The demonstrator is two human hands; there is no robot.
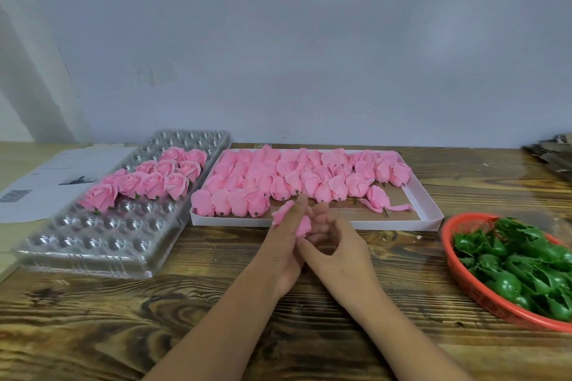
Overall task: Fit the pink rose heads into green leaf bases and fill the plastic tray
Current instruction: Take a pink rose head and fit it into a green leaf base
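Observation:
My left hand [286, 244] and my right hand [337, 244] meet over the table's middle, both with fingers curled round one pink rose head [301, 226]. Whether a leaf base sits under it is hidden by my fingers. A white cardboard box [430, 213] behind my hands holds several rows of loose pink rose heads [309, 176]. At the left lies the clear plastic tray [102, 241], with several finished roses [151, 182] standing in its far cells. A red basket [464, 281] at the right is full of green leaf bases [520, 266].
A printed sheet of paper [55, 176] lies left of the tray. Stacked brown cardboard [551, 155] sits at the far right by the grey wall. Bare wooden tabletop [123, 318] stretches along the near edge.

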